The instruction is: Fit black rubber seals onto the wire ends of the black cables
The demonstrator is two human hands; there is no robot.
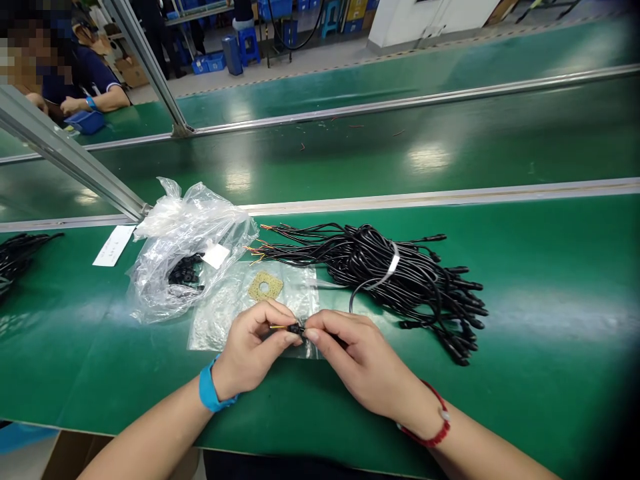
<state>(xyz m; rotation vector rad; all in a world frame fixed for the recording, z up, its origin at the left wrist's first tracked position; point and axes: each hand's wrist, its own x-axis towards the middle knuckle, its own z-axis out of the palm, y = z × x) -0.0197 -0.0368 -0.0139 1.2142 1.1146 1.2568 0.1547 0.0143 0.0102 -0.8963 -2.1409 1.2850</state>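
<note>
Just above the front half of the green bench, my left hand [253, 350] and my right hand [363, 360] meet fingertip to fingertip. Between them is a small black fitting [296, 329] on a black cable, with thin yellow-orange wire ends sticking out to the left. My left thumb and index finger pinch the fitting. The right fingers pinch the cable close beside it; most of its length there is hidden by the hand. Behind my right hand lies a tied bundle of black cables [370, 257], bare wires to the left and connectors to the right.
A flat clear bag [215, 328] lies under my hands with a yellow sponge [265, 285] on it. An open plastic bag [165, 233] holds small black parts [185, 270]. A paper slip [114, 245], more cables [20, 257] and a metal post [120, 190] are left. Another person sits across.
</note>
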